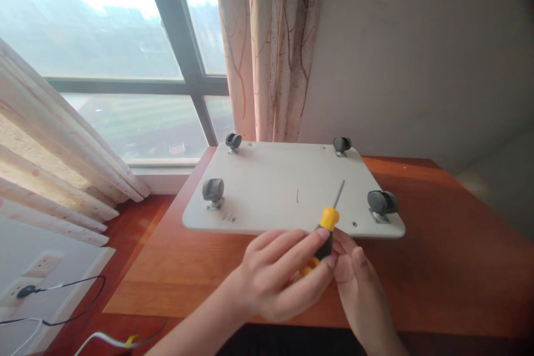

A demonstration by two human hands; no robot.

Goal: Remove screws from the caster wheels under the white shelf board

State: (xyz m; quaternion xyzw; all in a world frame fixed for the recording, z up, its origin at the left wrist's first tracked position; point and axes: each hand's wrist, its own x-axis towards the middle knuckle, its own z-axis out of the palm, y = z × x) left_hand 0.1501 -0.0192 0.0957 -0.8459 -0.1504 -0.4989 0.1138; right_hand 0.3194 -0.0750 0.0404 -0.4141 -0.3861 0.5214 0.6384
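Note:
My left hand [283,272] is closed around a screwdriver [330,218] with a yellow and black handle. Its metal shaft tilts up and to the right, over a white board. Beside the handle is my right hand [362,289], palm turned up and thumb apart; some of its fingertips are hidden behind the screwdriver. The white board [267,178] lies beyond both hands with casters at its corners: a near left caster [213,190], a near right caster [381,201], a far left caster [233,142] and a far right caster [342,145].
The board rests on a reddish-brown wooden table [450,267]. Small thin pieces [228,216], perhaps screws, lie near its front left corner. Behind stand a curtain [275,44] and a window [125,122]. Cables and a wall socket [20,289] are at lower left.

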